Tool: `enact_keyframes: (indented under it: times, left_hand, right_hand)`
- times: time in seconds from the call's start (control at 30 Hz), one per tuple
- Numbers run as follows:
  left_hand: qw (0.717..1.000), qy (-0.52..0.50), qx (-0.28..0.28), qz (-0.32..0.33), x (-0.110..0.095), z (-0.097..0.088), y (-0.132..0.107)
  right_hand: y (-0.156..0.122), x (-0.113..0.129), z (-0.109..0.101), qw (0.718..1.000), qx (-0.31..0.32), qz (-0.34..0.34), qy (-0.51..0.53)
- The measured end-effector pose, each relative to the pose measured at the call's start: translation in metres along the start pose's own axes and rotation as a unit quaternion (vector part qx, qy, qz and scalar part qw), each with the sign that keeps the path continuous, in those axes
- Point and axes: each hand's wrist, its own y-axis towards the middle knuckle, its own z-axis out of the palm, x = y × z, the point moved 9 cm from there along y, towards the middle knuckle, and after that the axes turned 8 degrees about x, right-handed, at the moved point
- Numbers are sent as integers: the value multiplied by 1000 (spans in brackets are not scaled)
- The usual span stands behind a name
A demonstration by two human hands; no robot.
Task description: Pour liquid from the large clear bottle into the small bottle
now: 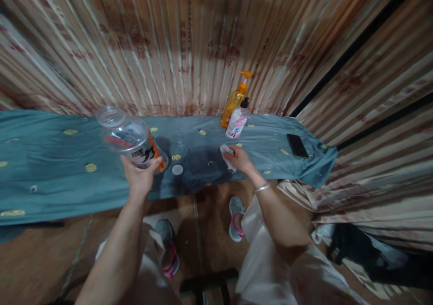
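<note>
My left hand (140, 174) is wrapped round a large clear plastic bottle (130, 136), which has an orange and white label with dark characters. The bottle leans to the left, and its wide mouth shows no cap. My right hand (241, 159) grips a crumpled white tissue or cloth (227, 157) just above the table. On the cover between my hands lies a round whitish lid (177, 169). Behind my right hand stand an amber pump bottle (233, 104) with an orange pump and a clear bottle (237, 123) with a pink label and black top.
A teal cloth with yellow pineapples covers the long narrow table (67, 156). At its right end rests a black phone (297, 145). Pleated curtains (152, 48) hang behind and to the right, with dark poles (352, 52). Dark clothing (355, 251) lies at the lower right.
</note>
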Motion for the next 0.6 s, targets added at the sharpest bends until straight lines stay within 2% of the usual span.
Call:
enact_keyframes:
  times: [0.07,0.13,0.3,0.37,0.43,0.53,0.6]
  left_hand:
    - [1000,1,-14,-1,1,1,0]
    - [1000,-2,-11,2,3,5,0]
    - [1000,26,-10,-9,9,6,0]
    - [999,28,-14,-9,11,6,0]
    - [1000,28,-13,-7,13,7,0]
    - [1000,27,-5,12,16,9,1]
    - [999,35,1,28,18,11,1]
  right_hand:
    - [-2,4,-2,991,-8,-5,-133]
    - [-4,5,3,973,10,13,-232]
    - [-4,6,13,925,49,47,-374]
    - [-4,14,15,914,33,36,-402]
    - [-6,30,20,916,17,-15,-401]
    - [-11,59,41,925,25,-116,-360]
    - [-15,74,61,933,44,-153,-323]
